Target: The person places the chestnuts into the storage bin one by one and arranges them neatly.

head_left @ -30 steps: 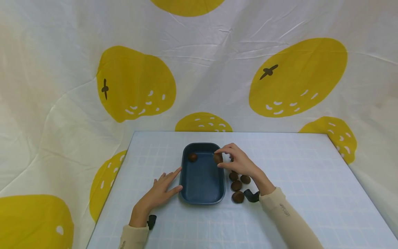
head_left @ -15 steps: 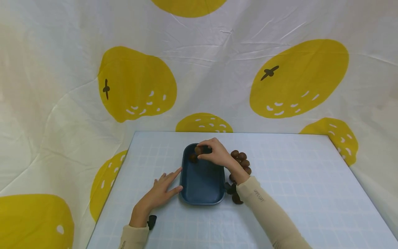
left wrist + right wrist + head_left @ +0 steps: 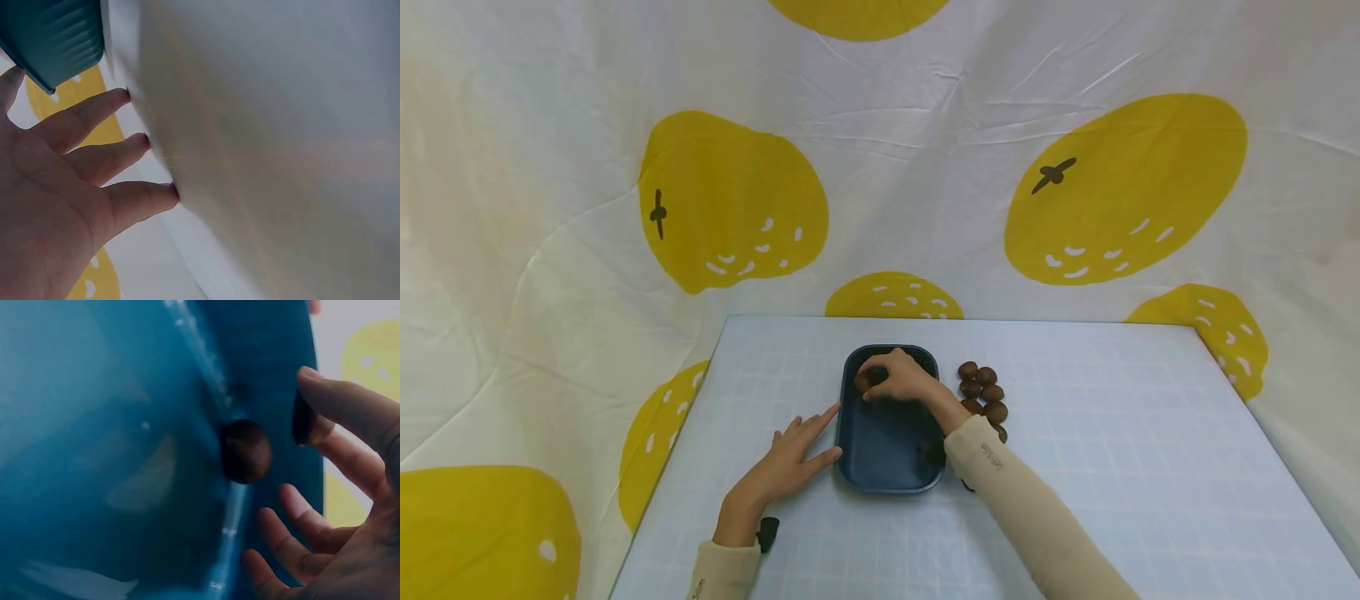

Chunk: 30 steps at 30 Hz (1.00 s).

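My right hand [image 3: 895, 377] is inside the dark blue tray [image 3: 887, 488], near its far left corner. In the right wrist view its thumb and index finger pinch a dark brown chestnut [image 3: 303, 419], seen edge-on. Another chestnut [image 3: 245, 451] lies in the tray a short way from the fingertips. From the head view I cannot tell the two apart, as the hand covers part of that corner. My left hand [image 3: 790, 461] has its fingers spread, with the index finger and thumb at the tray's left edge; its other fingertips rest on the table, as the left wrist view shows.
Several chestnuts [image 3: 992, 393] lie in a cluster on the table [image 3: 1120, 433] just right of the tray, partly hidden by the right forearm. A white cloth [image 3: 917, 208] with yellow fruit prints hangs behind the table.
The right hand has carried the chestnut from the tray's right rim leftward, then lowered it into the far left corner beside the other one. The left hand has stayed in place.
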### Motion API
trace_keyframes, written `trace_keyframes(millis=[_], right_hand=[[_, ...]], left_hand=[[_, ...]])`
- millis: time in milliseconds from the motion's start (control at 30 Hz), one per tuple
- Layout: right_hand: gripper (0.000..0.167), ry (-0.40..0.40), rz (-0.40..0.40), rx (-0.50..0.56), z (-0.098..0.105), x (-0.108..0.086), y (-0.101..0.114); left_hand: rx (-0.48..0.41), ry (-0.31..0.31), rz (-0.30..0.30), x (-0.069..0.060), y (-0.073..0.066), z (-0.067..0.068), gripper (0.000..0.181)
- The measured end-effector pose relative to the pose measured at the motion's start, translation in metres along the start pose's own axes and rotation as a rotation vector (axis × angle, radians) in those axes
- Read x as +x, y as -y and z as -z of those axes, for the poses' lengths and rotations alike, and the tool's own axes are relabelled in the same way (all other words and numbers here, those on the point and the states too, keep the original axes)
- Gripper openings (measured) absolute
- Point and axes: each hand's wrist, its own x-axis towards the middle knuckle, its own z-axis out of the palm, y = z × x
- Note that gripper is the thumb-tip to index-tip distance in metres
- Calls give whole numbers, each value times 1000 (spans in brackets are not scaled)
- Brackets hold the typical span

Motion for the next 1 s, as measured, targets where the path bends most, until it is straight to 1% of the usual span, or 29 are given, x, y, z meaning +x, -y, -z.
trace_keyframes(millis=[167,267,433,567,667,800,1000], right_hand=[[40,72,-108,-72,-11,2,-4],[40,90,-158,-83,-16,4,-5],[41,94,-216,-117,-22,6,-6],[42,83,-228,-155,-25,6,-5],[42,70,-221,-167,-26,6,-5],[42,58,-207,-174,-27,6,-4],[41,60,-208,-182,-27,5,-2]], left_hand=[[3,3,1,-1,-2,0,74],[8,1,1,-1,-2,0,74],[12,-4,-3,-1,-3,0,74],[15,-6,-16,-1,-3,0,73],[20,-7,-21,-1,-3,0,73],[22,-6,-15,-1,-4,0,73],[20,-2,-6,-1,-4,0,73]])
